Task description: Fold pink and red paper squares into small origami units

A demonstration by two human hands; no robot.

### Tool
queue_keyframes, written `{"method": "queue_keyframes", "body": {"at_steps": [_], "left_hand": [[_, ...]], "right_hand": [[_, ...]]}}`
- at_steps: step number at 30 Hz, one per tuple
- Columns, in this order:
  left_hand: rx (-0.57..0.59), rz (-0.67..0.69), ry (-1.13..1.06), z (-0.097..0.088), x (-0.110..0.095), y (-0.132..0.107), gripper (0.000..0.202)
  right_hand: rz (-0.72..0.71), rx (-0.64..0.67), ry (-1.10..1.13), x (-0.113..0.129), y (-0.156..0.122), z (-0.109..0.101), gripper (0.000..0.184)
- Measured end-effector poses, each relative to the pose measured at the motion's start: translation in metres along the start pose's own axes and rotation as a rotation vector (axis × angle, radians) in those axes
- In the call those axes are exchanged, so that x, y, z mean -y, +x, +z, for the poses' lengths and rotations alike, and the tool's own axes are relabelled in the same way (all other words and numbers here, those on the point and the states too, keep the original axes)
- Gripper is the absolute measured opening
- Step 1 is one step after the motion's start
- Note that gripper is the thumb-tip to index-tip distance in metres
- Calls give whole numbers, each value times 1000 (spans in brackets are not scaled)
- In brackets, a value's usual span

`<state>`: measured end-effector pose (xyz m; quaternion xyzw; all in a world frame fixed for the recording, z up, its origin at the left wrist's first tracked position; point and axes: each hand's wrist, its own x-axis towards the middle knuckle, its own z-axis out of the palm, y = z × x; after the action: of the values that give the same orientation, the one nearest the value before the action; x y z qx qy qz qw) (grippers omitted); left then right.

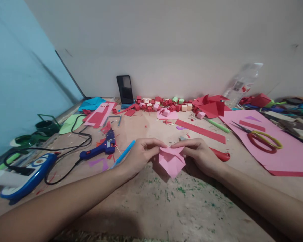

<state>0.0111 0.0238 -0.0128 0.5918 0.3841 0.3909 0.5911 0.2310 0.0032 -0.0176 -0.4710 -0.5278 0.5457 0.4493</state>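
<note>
A small folded piece of pink paper (172, 163) is held up over the table, its lower end tapering to a point. My left hand (143, 153) pinches its upper left edge between thumb and fingers. On the other side, my right hand (200, 153) grips the upper right edge the same way, with the fingertips of both hands close together at the top. A blue stick or pen (123, 154) lies beside my left wrist. Partly hidden behind my right hand is a red-handled tool (220, 154), perhaps a cutter.
A blue glue gun (98, 148) and its black cord lie left, near a blue-and-white power strip (30, 176). Scissors (264, 139) rest on pink sheets (288, 158) at right. Small paper cubes (164, 106), a phone (125, 89) and a plastic bottle (244, 84) line the wall.
</note>
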Motion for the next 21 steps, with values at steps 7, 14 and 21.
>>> {"method": "queue_keyframes", "body": {"at_steps": [7,14,21], "left_hand": [[20,-2,-4,-1,-2,-4,24],[-131,29,76,2,1,-1,17],[-102,106,152,3,1,-2,16]], "right_hand": [[-75,26,-161,7,-4,4,24],[-30,65,72,-1,-4,1,29],[-4,60,-169,10,-4,8,24]]}}
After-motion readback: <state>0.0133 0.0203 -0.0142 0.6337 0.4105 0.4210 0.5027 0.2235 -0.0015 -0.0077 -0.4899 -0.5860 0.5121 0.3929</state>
